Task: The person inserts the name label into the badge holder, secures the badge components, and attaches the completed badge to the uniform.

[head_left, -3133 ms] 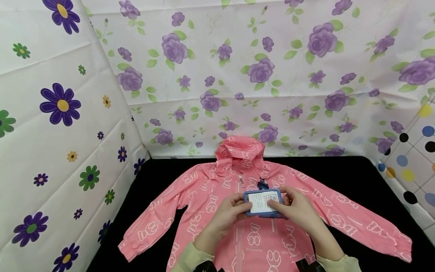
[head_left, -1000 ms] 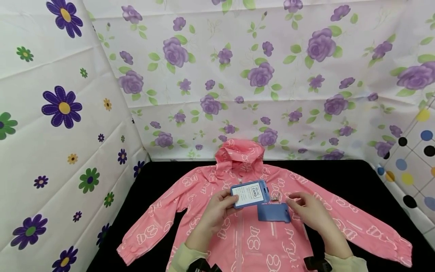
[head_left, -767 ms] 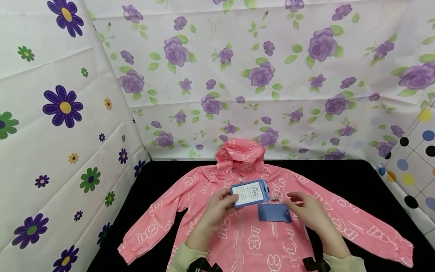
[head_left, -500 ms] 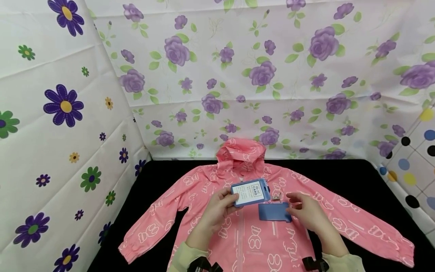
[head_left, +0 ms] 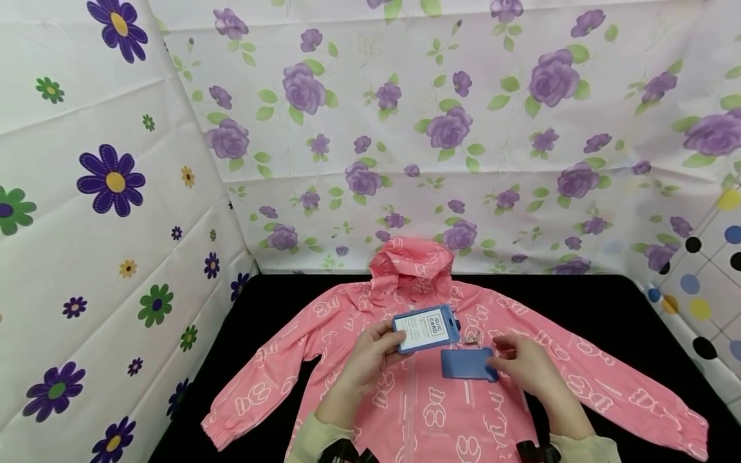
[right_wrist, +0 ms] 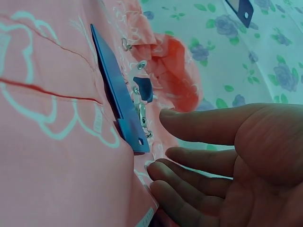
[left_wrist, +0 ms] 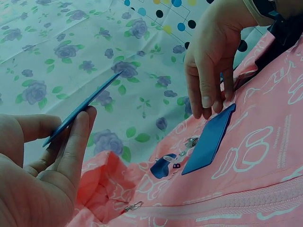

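Note:
My left hand (head_left: 370, 350) pinches a blue ID card holder (head_left: 426, 328) with a white card facing up, thumb on its front. In the left wrist view the holder is edge-on, clear of the jacket. A flat blue cover piece (head_left: 466, 364) lies on the pink hooded jacket (head_left: 434, 411). My right hand (head_left: 527, 365) hovers at the cover's right end, fingers loosely bent. In the right wrist view a gap shows between its fingertips and the cover. Behind the cover lies a metal clip (right_wrist: 143, 113) with a dark blue tab (right_wrist: 143, 89).
The jacket is spread with both sleeves out on a black table (head_left: 573, 302). A zipper pull (left_wrist: 134, 206) shows near its collar. Floral cloth (head_left: 359, 128) hangs behind, with patterned cloths (head_left: 52, 257) at both sides.
About three seconds ago both hands held the holder together. The cover now lies on the jacket and the holder stays in the left hand. My right hand has lowered slightly beside the cover.

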